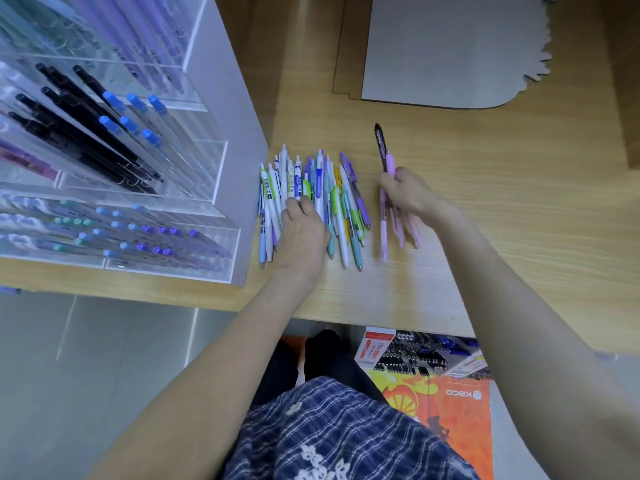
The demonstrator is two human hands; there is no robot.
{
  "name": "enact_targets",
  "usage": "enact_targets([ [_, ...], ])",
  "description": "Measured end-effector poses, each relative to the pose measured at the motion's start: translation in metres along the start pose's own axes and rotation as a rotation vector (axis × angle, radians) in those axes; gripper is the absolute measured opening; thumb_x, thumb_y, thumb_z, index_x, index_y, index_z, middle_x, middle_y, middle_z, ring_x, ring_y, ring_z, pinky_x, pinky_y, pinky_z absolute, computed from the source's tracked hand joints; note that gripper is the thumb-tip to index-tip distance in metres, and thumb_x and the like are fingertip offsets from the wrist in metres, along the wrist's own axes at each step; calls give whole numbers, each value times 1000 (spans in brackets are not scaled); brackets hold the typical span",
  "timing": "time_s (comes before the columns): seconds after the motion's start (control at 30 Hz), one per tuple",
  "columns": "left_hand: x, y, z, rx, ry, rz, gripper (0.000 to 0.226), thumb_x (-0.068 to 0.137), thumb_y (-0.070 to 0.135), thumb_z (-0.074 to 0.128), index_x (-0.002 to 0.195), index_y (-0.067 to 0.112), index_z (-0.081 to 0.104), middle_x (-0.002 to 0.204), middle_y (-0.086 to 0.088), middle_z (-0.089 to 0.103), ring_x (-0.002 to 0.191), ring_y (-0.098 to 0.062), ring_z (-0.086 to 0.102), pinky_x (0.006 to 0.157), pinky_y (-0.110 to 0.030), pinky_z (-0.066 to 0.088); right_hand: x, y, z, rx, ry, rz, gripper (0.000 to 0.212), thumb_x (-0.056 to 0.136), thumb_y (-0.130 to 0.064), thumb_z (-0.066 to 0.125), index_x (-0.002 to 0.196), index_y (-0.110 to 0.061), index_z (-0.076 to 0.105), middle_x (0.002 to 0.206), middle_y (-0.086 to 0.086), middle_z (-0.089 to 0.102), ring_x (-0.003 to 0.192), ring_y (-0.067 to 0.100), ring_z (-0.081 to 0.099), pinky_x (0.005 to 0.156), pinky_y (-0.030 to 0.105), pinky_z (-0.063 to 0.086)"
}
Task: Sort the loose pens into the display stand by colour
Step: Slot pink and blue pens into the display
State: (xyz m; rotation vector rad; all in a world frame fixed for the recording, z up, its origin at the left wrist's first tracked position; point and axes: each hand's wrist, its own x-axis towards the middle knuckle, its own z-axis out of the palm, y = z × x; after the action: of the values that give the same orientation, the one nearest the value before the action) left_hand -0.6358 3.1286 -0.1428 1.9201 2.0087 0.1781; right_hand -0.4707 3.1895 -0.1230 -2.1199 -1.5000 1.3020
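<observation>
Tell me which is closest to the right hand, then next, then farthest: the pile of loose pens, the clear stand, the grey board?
From the right hand:
1. Pile of loose coloured pens, just to its left on the wooden table.
2. Flat grey board, beyond it at the table's far side.
3. Clear acrylic display stand, far left, past the pile.

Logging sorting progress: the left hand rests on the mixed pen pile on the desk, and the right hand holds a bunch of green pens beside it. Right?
Not quite. The head view shows the right hand gripping pink pens plus one dark pen, not green ones. The rest stands: the left hand rests on the mixed pen pile on the desk.
</observation>
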Motion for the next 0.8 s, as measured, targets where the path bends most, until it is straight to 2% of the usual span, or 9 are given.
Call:
enact_targets([
  [0.1, 5, 4, -2, 14, -41, -11, 42, 92, 4, 42, 131, -5, 31, 126, -19, 38, 110, -28, 44, 79, -28, 35, -8, 15, -14, 426, 48, 11, 22, 97, -18, 42, 76, -13, 43, 69, 10, 49, 57, 22, 55, 51, 28, 42],
  [0.23, 8, 2, -11, -180, -113, -34, 36, 92, 3, 43, 126, -6, 37, 121, -23, 44, 104, -35, 51, 75, -21, 37, -23, 27, -8, 451, 116, 48, 10, 88, -14, 58, 83, -12, 49, 62, 0, 45, 49, 12, 41, 50, 26, 34],
  [0.3, 9, -5, -18, -270, -116, -52, 28, 91, 7, 48, 117, -3, 45, 104, -17, 52, 89, -33, 54, 65, -25, 35, -30, 26, 4, 413, 83, 74, 14, 83, -13, 65, 91, -12, 54, 64, -4, 46, 51, 11, 41, 51, 24, 34],
  [0.37, 12, -13, -28, -441, -120, -107, 6, 89, 9, 51, 94, 5, 50, 75, -8, 53, 68, -25, 54, 55, -27, 36, -38, 21, 14, 396, 83, 54, 9, 82, -15, 66, 86, -13, 58, 61, -4, 48, 52, 11, 42, 51, 23, 33],
  [0.47, 8, -19, -46, -761, -171, -144, 18, 89, 7, 53, 75, 17, 48, 59, -3, 47, 38, -6, 47, 44, -26, 37, -57, 5, 27, 541, 7, -17, 7, 85, -13, 63, 82, -10, 57, 62, 3, 56, 41, 7, 40, 43, 19, 32],
  [0.57, -4, -14, -74, -960, -221, -88, 19, 92, 6, 51, 80, 20, 53, 60, 3, 51, 40, -2, 43, 43, -18, 38, -80, -16, 32, 718, -142, -90, 9, 90, -11, 59, 83, -8, 53, 84, 17, 69, 35, 6, 31, 36, 17, 28],
  [0.63, -13, -14, -91, -954, -314, 25, 18, 93, 6, 51, 83, 21, 52, 56, 9, 54, 44, -4, 42, 41, -16, 37, -91, -30, 28, 789, -118, -146, 10, 91, -12, 58, 82, -10, 54, 87, 18, 70, 38, 10, 25, 37, 19, 26],
  [0.73, -23, -25, -107, -764, -414, 246, 21, 90, 8, 56, 84, 28, 51, 66, -12, 51, 59, -19, 44, 47, -23, 39, -103, -53, 16, 821, -2, -270, 10, 91, -14, 58, 88, -4, 56, 61, 1, 61, 39, 10, 27, 40, 20, 27],
  [0.8, -28, -34, -119, -663, -404, 311, 23, 89, 14, 60, 82, 33, 50, 65, -11, 46, 60, -21, 43, 50, -26, 41, -114, -73, 10, 815, 50, -337, 11, 89, -11, 60, 90, -3, 54, 53, -7, 53, 39, 8, 30, 40, 19, 28],
])
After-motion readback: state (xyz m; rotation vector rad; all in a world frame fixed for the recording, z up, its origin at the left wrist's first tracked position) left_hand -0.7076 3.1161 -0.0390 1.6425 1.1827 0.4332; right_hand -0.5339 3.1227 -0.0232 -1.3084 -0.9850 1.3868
